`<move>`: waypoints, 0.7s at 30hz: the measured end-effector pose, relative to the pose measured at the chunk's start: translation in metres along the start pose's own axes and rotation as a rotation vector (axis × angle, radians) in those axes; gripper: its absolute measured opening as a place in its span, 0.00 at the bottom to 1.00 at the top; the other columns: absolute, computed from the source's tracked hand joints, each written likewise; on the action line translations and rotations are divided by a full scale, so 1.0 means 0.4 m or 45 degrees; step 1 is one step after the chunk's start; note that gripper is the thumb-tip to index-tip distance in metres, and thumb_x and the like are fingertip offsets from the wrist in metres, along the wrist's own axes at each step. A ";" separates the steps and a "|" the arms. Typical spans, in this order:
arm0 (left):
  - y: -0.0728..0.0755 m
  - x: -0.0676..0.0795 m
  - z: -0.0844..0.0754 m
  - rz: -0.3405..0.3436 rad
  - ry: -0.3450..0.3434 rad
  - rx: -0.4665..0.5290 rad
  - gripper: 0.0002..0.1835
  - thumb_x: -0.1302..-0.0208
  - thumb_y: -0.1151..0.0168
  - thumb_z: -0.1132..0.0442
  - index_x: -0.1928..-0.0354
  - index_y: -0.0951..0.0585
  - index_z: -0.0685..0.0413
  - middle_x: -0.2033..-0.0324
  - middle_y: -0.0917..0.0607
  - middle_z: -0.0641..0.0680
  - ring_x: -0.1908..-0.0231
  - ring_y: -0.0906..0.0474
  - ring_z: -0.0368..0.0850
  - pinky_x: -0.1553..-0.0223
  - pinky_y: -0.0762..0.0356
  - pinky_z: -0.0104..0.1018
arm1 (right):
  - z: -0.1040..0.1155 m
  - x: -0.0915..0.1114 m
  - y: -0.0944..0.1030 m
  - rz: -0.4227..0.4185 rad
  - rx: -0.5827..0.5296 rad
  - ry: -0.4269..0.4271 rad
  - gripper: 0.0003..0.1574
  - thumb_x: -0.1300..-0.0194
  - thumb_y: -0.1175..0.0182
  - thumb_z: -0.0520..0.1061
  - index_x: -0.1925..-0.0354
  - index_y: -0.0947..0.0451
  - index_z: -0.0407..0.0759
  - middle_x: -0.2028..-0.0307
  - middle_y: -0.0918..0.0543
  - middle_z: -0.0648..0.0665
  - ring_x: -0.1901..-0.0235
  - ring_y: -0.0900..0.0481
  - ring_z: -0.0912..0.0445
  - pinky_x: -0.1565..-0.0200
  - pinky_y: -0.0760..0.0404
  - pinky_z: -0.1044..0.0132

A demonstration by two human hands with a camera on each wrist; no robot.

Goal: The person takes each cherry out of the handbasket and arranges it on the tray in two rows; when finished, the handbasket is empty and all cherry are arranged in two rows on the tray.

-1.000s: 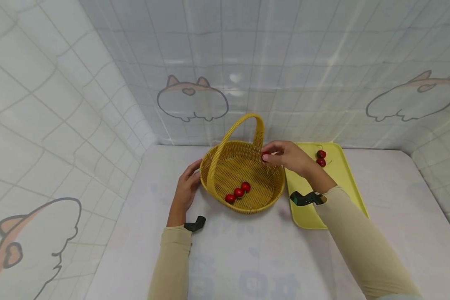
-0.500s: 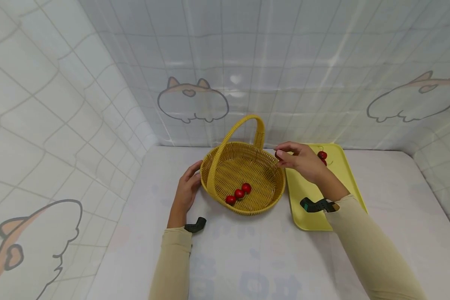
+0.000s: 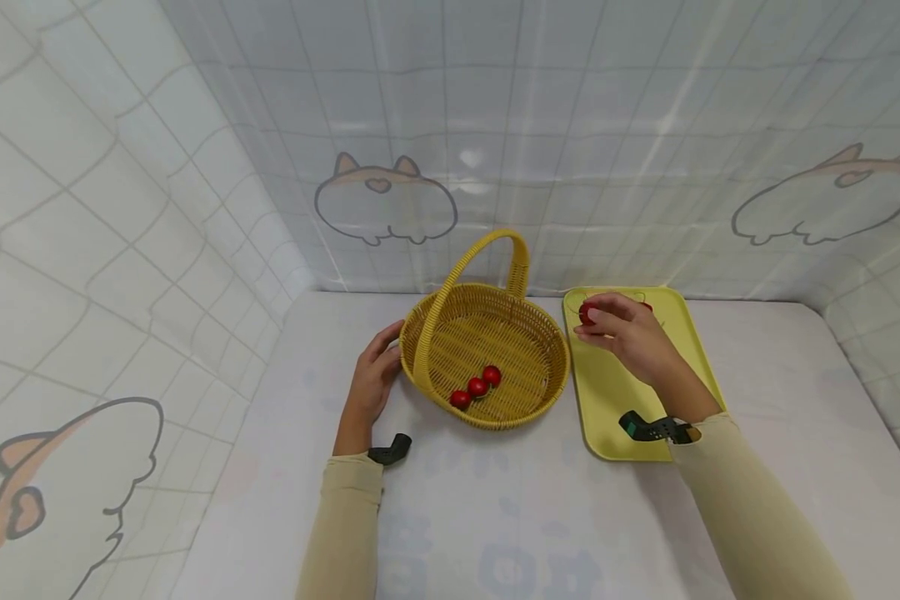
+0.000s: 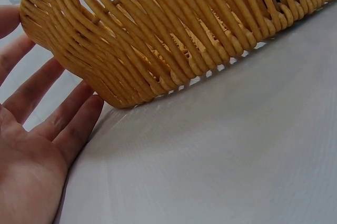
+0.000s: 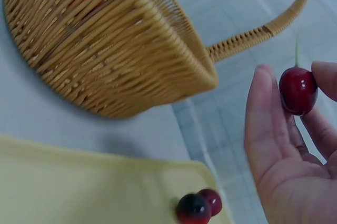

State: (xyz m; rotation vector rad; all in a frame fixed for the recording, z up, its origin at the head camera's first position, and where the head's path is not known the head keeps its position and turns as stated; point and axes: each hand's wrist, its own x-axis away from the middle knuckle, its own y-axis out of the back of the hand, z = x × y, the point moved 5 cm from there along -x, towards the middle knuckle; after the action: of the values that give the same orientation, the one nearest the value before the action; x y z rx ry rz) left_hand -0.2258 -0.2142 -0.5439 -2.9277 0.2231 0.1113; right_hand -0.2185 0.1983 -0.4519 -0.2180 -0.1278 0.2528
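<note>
Over the back left of the yellow tray, my right hand pinches a dark red cherry between thumb and fingers; its thin stem points up in the right wrist view. My left hand touches the left side of the yellow wicker basket, fingers stretched along its wall, as the left wrist view shows. Inside the basket, 3 red cherries lie in a slanting row near the front. Two more cherries sit close together on the tray, mostly hidden by my right hand in the head view.
The basket's tall arched handle rises over its left part and back. The tray stands just right of the basket. Behind both is a tile-patterned wall covering; another such wall runs along the left. Both stand at the white tabletop's edges.
My right hand has moved right and slightly toward me, from over the basket's right rim to above the tray, carrying the cherry. Left hand, basket and the cherries in it stay in place.
</note>
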 end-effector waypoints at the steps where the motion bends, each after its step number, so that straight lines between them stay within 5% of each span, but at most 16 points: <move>1: 0.000 0.000 -0.001 0.001 0.000 -0.004 0.26 0.24 0.46 0.61 0.27 0.30 0.55 0.30 0.29 0.55 0.36 0.27 0.44 0.39 0.25 0.31 | -0.005 0.003 0.006 -0.012 -0.007 0.004 0.15 0.24 0.42 0.43 0.43 0.27 0.38 0.48 0.24 0.44 0.56 0.14 0.55 0.49 0.15 0.65; 7: 0.003 -0.002 0.002 -0.005 0.003 -0.011 0.26 0.24 0.45 0.60 0.27 0.30 0.55 0.31 0.29 0.55 0.38 0.25 0.44 0.41 0.24 0.32 | -0.028 0.021 0.038 -0.063 -0.066 0.048 0.16 0.26 0.41 0.40 0.45 0.29 0.33 0.48 0.22 0.42 0.54 0.15 0.54 0.47 0.16 0.65; 15: 0.002 0.000 0.000 -0.012 0.006 0.009 0.26 0.25 0.44 0.60 0.28 0.29 0.54 0.31 0.29 0.55 0.37 0.25 0.44 0.41 0.24 0.31 | -0.068 0.044 0.081 -0.129 -0.061 0.086 0.18 0.25 0.42 0.43 0.41 0.28 0.39 0.56 0.19 0.49 0.59 0.13 0.56 0.50 0.15 0.67; 21: -0.001 -0.001 -0.001 -0.012 0.007 0.000 0.26 0.25 0.45 0.60 0.27 0.29 0.54 0.30 0.29 0.55 0.37 0.25 0.45 0.41 0.23 0.32 | -0.102 0.052 0.105 -0.186 0.007 0.024 0.26 0.28 0.37 0.42 0.37 0.31 0.36 0.48 0.24 0.49 0.56 0.14 0.60 0.50 0.16 0.70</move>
State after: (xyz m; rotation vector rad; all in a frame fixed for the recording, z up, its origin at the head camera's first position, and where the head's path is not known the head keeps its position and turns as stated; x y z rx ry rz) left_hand -0.2261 -0.2140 -0.5436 -2.9293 0.2096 0.1018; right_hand -0.2021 0.2352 -0.4992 -0.2046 -0.1237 0.1057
